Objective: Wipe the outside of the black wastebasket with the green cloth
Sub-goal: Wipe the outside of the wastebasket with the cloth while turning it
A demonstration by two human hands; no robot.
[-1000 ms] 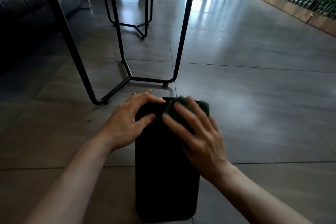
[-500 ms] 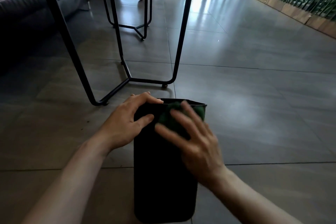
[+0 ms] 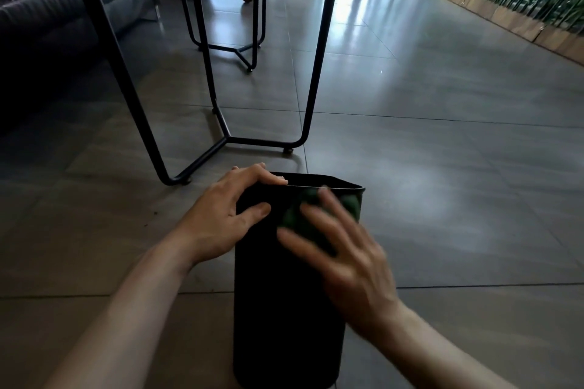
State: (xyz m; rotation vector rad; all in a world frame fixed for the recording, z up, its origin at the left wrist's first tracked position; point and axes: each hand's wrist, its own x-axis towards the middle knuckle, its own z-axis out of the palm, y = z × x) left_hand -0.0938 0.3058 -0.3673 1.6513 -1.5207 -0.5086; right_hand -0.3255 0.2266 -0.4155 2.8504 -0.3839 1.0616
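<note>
Head view: since the earlier frame the right hand [image 3: 350, 259] has slid the green cloth [image 3: 319, 211] slightly toward the right edge, its blurred fingers spread flat over it. The black wastebasket [image 3: 284, 309], matte and lying on the tiled floor [image 3: 442, 199], sits under both hands; the left hand [image 3: 227, 215] curls round its rim.
</note>
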